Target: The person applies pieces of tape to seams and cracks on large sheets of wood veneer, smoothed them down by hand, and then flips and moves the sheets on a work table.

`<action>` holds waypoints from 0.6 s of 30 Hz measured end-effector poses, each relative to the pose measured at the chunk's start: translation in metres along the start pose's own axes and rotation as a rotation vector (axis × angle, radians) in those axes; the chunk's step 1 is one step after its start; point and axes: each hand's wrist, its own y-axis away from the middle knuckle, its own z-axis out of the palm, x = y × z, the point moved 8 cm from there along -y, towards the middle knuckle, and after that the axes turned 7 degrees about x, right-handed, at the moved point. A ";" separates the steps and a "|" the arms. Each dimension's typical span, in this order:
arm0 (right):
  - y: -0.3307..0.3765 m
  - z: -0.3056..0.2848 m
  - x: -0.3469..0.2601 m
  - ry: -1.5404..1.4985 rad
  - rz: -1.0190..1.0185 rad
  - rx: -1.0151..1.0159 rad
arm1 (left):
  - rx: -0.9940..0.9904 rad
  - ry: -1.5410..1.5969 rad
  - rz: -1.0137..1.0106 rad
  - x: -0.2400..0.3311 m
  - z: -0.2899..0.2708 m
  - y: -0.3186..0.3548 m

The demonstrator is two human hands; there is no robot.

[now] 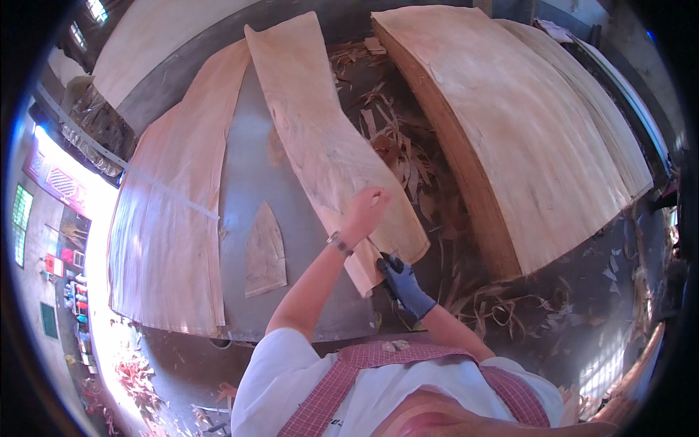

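A long, wavy wood veneer sheet [320, 138] runs from the far side of the grey table toward me, its near end split and ragged. My left hand [366, 210], bare with a band at the wrist, is over its near part, fingers curled closed; what they hold, if anything, is hidden. Just below and to the right, my right hand [405, 285] wears a blue glove with dark fingertips. It is closed around a thin, blade-like tool [373, 243] beside a narrow veneer flap [364, 268]. The tool's exact kind is unclear.
More veneer sheets [175, 197] cover the table's left side. A pointed veneer offcut [266, 251] lies on the grey tabletop [244, 156]. At right stands a thick veneer stack [524, 138]. Curled wood scraps [397, 149] litter the floor between table and stack.
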 end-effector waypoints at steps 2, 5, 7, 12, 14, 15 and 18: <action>0.021 -0.031 -0.033 -0.204 0.133 0.014 | 0.054 0.265 0.012 0.029 -0.010 0.020; 0.017 -0.104 -0.057 -0.307 0.214 -0.035 | 0.181 0.212 -0.081 0.045 -0.013 0.052; 0.020 -0.157 -0.077 -0.340 0.191 -0.044 | 0.321 0.043 -0.140 0.025 -0.005 0.084; 0.037 -0.321 -0.119 -0.495 0.132 -0.068 | 0.645 -0.160 -0.781 -0.078 0.086 0.201; 0.048 -0.390 -0.143 -0.482 0.096 -0.006 | 0.607 0.460 -1.317 -0.107 0.185 0.229; 0.046 -0.431 -0.150 -0.448 0.078 0.061 | 0.534 0.754 -1.599 -0.094 0.249 0.236; 0.033 -0.535 -0.182 -0.370 0.042 0.132 | 0.372 1.432 -1.569 -0.100 0.384 0.211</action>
